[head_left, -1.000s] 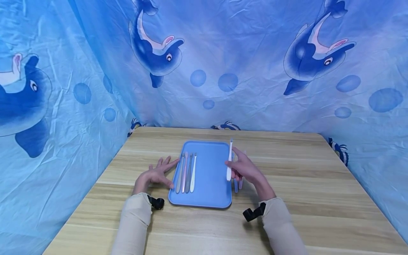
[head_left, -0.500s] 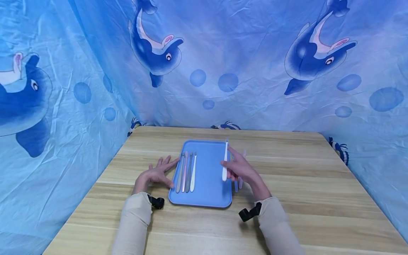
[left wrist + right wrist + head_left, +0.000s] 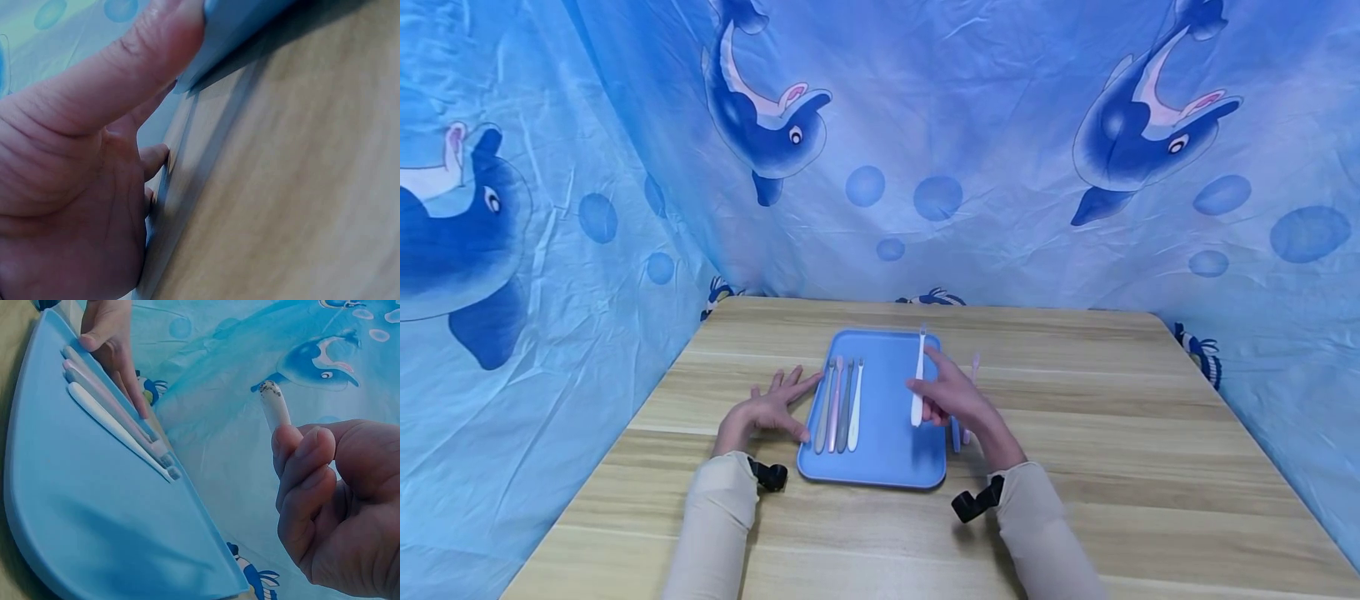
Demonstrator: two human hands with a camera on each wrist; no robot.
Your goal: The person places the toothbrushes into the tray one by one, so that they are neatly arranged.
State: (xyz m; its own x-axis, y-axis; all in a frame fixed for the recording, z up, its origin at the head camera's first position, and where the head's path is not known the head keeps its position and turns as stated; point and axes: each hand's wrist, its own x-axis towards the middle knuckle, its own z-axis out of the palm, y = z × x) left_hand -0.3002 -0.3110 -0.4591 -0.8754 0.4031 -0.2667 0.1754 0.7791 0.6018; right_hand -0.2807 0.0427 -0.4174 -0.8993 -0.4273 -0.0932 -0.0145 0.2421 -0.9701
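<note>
A white toothbrush (image 3: 918, 400) is pinched between the thumb and fingers of my right hand (image 3: 953, 393), held above the right part of the blue tray (image 3: 887, 472). In the right wrist view the end of this toothbrush's handle (image 3: 275, 409) shows dark specks. On the tray's left side several toothbrushes lie side by side: a white toothbrush (image 3: 854, 421) is rightmost, with a pink toothbrush (image 3: 833, 421) and greyish ones beside it. My left hand (image 3: 769, 412) is spread at the tray's left edge, its thumb touching the rim.
Just right of the tray, a blue toothbrush (image 3: 956, 437) and a pink toothbrush (image 3: 975, 367) lie on the wooden table (image 3: 1112, 433), partly hidden by my right hand. A blue dolphin-print cloth (image 3: 880, 150) hangs behind the table.
My right hand has moved left with the white toothbrush, from the tray's right edge to over the tray. The left hand and the toothbrushes on the tray have stayed put.
</note>
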